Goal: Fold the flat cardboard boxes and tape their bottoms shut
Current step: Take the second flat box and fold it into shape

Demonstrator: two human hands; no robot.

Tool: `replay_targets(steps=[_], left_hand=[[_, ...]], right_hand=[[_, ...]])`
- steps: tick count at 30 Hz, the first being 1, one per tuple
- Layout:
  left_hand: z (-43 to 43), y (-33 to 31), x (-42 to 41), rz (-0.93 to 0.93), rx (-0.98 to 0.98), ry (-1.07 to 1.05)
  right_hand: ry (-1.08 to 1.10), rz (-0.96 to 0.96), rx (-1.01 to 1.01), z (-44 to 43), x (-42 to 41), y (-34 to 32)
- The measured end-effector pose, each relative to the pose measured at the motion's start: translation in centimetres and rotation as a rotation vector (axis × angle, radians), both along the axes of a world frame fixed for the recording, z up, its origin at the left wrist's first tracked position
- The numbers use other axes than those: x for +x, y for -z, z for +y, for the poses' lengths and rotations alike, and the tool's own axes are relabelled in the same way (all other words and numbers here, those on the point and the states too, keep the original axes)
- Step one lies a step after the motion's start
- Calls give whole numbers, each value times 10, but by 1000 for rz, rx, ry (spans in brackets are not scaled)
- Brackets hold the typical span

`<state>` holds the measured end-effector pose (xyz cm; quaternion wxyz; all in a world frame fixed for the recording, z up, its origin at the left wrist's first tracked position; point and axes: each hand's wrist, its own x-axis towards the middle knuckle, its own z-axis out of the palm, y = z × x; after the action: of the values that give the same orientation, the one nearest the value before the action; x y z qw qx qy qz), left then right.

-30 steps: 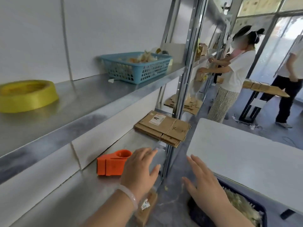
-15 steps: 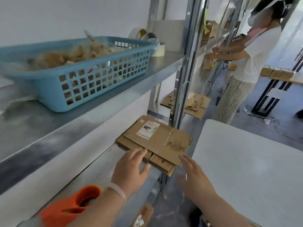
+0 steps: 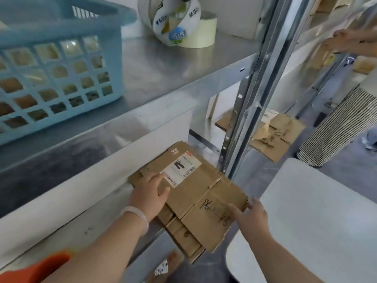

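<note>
Flattened cardboard boxes (image 3: 195,193) lie in a stack on the lower metal shelf (image 3: 81,237), close to the steel upright (image 3: 244,99), and the stack hangs a little over the front edge. I see the left hand (image 3: 149,193) resting flat on the top box, fingers straight and spread, the index fingertip touching the white shipping label (image 3: 180,170). The right hand (image 3: 251,217) is at the right edge of the same box: the thumb lies on top, the other fingers meet the edge, and I cannot tell if they go under it. On the upper shelf (image 3: 173,74) stand a blue plastic basket (image 3: 61,78) and some tape rolls (image 3: 177,23). An orange tape dispenser (image 3: 40,266) shows at the bottom left. A white table (image 3: 316,221) is on the right.
</note>
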<state>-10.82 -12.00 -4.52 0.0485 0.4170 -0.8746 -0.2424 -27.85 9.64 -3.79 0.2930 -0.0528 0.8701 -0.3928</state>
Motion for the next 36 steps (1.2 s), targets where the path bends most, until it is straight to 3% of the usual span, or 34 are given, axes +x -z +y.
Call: replay_targets(steps=[4, 8, 15, 19, 22, 25, 27, 36], left_hand=[[-13, 5, -13, 19, 39, -45], [-20, 15, -12, 18, 92, -41], [-12, 20, -9, -13, 69, 60], [-14, 12, -7, 54, 122, -32], [-16, 1, -2, 217, 161, -164], [-15, -14, 12, 537, 447, -306], [-8, -24, 25, 597, 541, -354], [52, -52, 120, 744, 348, -727]], right_hand=[[138, -83, -7, -10, -13, 17], [205, -45, -19, -5, -19, 20], [336, -120, -326, 0, -33, 20], [210, -61, -389, -3, -39, -1], [80, -42, -462, -4, -47, -22], [-60, -43, -496, -7, -54, -38], [-135, -26, -516, -12, -54, -45], [-497, -93, -554, -61, -11, -58]])
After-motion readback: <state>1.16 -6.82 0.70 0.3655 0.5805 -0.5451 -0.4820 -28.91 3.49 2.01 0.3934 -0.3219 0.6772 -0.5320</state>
